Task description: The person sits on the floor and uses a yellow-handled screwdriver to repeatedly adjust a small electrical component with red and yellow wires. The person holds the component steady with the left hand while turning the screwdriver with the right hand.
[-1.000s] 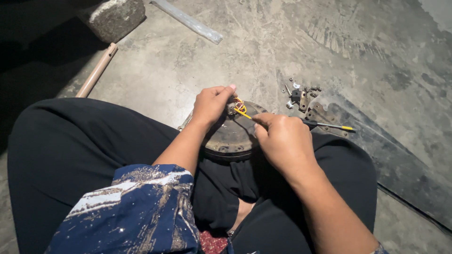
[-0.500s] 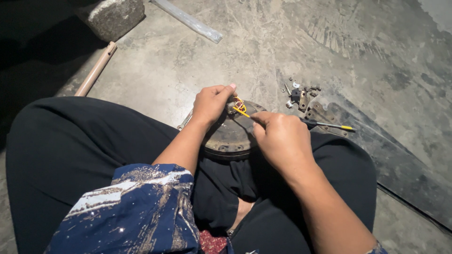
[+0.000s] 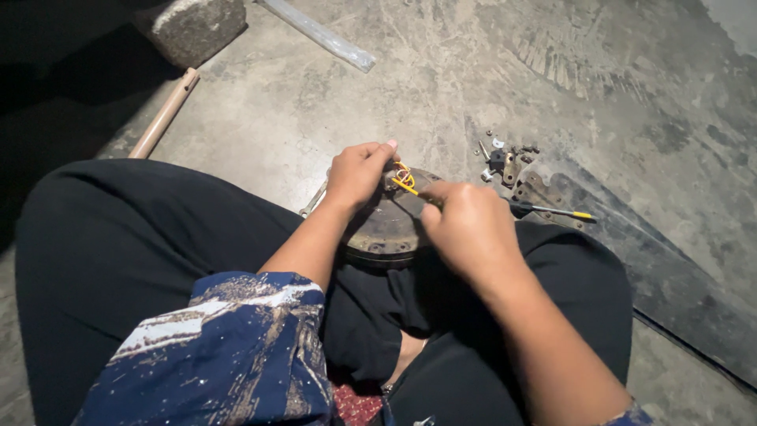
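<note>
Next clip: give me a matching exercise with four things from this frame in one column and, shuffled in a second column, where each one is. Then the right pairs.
Things:
1. round metal disc
2. yellow wires
3. small metal parts
4. wooden handle

Places:
A. on the concrete floor at upper left, beside a stone block
B. in a loose heap on the floor, beyond the right hand
C. on the person's lap, between both hands
D. on top of the disc, by the fingertips of the left hand

Pairs: 1-C, 2-D, 3-B, 4-A

Bare concrete floor (image 3: 473, 71) with small metal parts (image 3: 505, 156), screwdriver (image 3: 552, 211), stone block (image 3: 193, 28).
</note>
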